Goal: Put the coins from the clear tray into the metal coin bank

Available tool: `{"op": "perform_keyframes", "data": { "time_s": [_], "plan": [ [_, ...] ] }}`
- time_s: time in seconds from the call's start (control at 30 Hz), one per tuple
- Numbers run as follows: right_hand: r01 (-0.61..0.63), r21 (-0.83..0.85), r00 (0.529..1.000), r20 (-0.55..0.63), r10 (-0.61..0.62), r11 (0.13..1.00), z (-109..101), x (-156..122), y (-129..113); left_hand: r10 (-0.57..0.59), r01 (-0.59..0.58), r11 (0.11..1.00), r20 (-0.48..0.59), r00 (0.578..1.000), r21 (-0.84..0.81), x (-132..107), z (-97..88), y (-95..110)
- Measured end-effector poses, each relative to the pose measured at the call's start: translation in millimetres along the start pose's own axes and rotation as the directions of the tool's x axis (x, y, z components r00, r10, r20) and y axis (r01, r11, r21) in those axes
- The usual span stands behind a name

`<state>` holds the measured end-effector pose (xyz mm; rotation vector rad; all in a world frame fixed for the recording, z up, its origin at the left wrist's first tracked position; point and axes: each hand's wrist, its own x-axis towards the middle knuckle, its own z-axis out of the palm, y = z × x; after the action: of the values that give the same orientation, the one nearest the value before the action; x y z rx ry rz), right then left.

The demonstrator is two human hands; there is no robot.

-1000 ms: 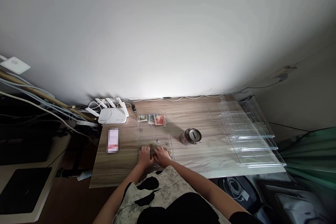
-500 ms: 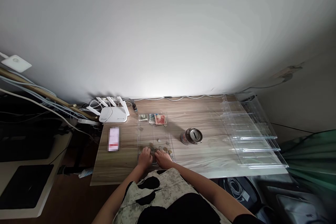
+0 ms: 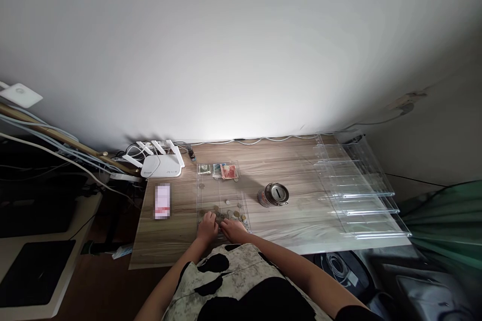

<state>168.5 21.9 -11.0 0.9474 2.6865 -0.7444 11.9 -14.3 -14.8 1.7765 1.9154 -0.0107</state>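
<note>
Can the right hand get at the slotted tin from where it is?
Probably yes. The slotted tin stands ahead and to the right of the right hand; only some coins and the clear tray's edge seem to lie between.

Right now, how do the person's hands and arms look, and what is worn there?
The left hand and right hand wear no gloves; no watch shows on either wrist. A black sleeve shows on the right arm. The pale, mottled garment has large black patches.
</note>
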Motion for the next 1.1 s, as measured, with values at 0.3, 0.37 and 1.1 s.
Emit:
{"op": "perform_keyframes", "data": {
  "time_s": [0.3, 0.37, 1.1],
  "plan": [
    [-0.002, -0.048, 0.992, -0.127, -0.004, 0.999, -7, -3, -3, -0.011, 0.01, 1.0, -0.009, 1.0, -0.027, 0, 0.4, -1],
    [-0.033, -0.04, 0.997, -0.07, 0.03, 0.999, -10, -2, -5, -0.016, 0.015, 1.0, -0.005, 1.0, -0.027, 0, 0.2, -1],
    [0.067, -0.046, 0.998, 0.022, -0.066, 0.997, 0, 0, 1, -0.034, 0.034, 0.999, 0.018, 0.999, -0.026, -1, -6.1, 2]
  ]
}}
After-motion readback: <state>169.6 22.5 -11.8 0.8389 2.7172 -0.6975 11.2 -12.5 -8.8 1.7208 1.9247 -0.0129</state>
